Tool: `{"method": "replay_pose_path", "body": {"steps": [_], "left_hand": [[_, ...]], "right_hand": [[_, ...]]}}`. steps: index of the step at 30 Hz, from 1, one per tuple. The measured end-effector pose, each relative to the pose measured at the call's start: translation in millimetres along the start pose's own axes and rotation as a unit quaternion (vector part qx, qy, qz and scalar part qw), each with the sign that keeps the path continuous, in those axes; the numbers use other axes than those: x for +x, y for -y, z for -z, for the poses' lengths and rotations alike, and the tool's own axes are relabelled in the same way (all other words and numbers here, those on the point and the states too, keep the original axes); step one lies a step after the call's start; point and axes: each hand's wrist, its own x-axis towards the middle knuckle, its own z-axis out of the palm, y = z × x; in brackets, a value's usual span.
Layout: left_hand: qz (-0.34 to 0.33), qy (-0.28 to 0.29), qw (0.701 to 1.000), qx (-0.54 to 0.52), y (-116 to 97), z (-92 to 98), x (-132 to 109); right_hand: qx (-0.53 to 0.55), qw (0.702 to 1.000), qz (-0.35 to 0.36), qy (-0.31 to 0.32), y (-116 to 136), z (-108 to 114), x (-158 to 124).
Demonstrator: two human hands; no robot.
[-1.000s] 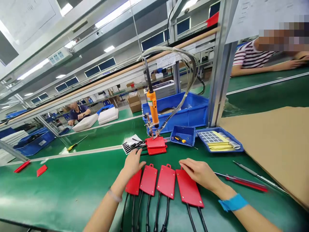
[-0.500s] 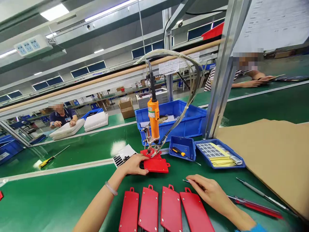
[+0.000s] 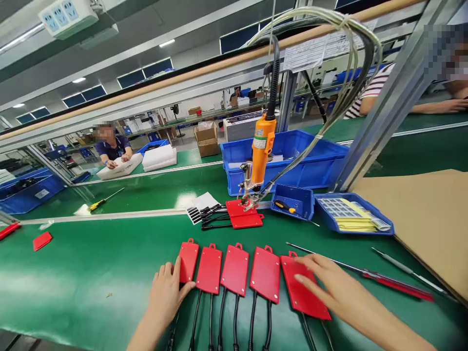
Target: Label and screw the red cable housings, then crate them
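Observation:
Several flat red modules with black cables lie side by side on the green mat in front of me. My left hand (image 3: 164,292) rests flat, fingers spread, against the leftmost red module (image 3: 189,261). My right hand (image 3: 331,287) lies flat on the rightmost red module (image 3: 302,287), fingers stretched out. Further back, a small stack of red modules (image 3: 244,214) sits under the orange electric screwdriver (image 3: 262,146), which hangs from cables.
Behind the stack stand a large blue bin (image 3: 292,161), a small blue tray (image 3: 292,200) and a blue tray of labels (image 3: 351,214). A red-handled tool (image 3: 397,286) and a cardboard sheet (image 3: 427,219) lie to the right. People work at the benches beyond.
My left hand left the stack under the screwdriver and came back to the leftmost module in the row. My right hand slid onto the rightmost module. One more module now lies in the row.

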Motion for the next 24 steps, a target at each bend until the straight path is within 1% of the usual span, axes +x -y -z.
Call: {"method": "replay_pose_path", "body": {"steps": [1, 2, 3, 4, 6, 7, 8, 9, 10, 12, 13, 15, 17, 18, 20, 22, 24], "left_hand": [[-0.025, -0.016, 1.000, -0.003, -5, 2.7, 2], [-0.067, -0.033, 0.997, -0.015, -10, 6.5, 8], [-0.125, -0.043, 0.991, -0.033, -15, 10.6, 15], [-0.196, -0.038, 0.979, -0.053, -21, 13.8, 23], [-0.327, 0.011, 0.941, -0.089, -33, 15.5, 37], [-0.369, 0.041, 0.923, -0.103, -40, 13.7, 41], [-0.390, 0.064, 0.911, -0.113, -46, 10.4, 42], [-0.394, 0.079, 0.908, -0.121, -52, 6.2, 41], [-0.383, 0.085, 0.911, -0.127, -58, 1.8, 38], [-0.339, 0.078, 0.928, -0.133, -70, -5.5, 29], [-0.314, 0.073, 0.937, -0.134, -76, -7.6, 24], [-0.281, 0.067, 0.947, -0.137, -84, -7.5, 16], [-0.271, 0.071, 0.948, -0.152, -81, -3.2, 14], [-0.264, 0.069, 0.948, -0.165, -74, -0.5, 14], [-0.234, 0.052, 0.952, -0.191, -50, 3.9, 16], [-0.168, 0.029, 0.964, -0.205, -16, 5.0, 16], [-0.107, 0.031, 0.969, -0.220, 14, 2.4, 11]], "right_hand": [[-0.024, 1.000, 0.001, 0.004, 8, -8, -7], [-0.049, 0.999, 0.002, 0.003, 16, -16, -12], [-0.073, 0.997, 0.004, 0.000, 25, -25, -16], [-0.092, 0.996, 0.009, 0.000, 33, -34, -18], [-0.106, 0.994, 0.026, 0.022, 48, -45, -17], [-0.101, 0.993, 0.036, 0.044, 54, -48, -14], [-0.089, 0.992, 0.047, 0.075, 58, -49, -10], [-0.075, 0.989, 0.059, 0.108, 60, -48, -5], [-0.060, 0.985, 0.072, 0.141, 60, -46, 0], [-0.031, 0.974, 0.104, 0.199, 57, -38, 10], [-0.018, 0.968, 0.121, 0.218, 55, -33, 15], [0.006, 0.959, 0.152, 0.239, 51, -25, 22], [0.020, 0.954, 0.173, 0.245, 46, -17, 26], [0.021, 0.955, 0.174, 0.238, 42, -13, 25], [0.013, 0.969, 0.149, 0.196, 30, -7, 16], [-0.011, 0.988, 0.092, 0.121, 10, -6, -2], [-0.048, 0.997, 0.042, 0.048, -13, -10, -25]]}}
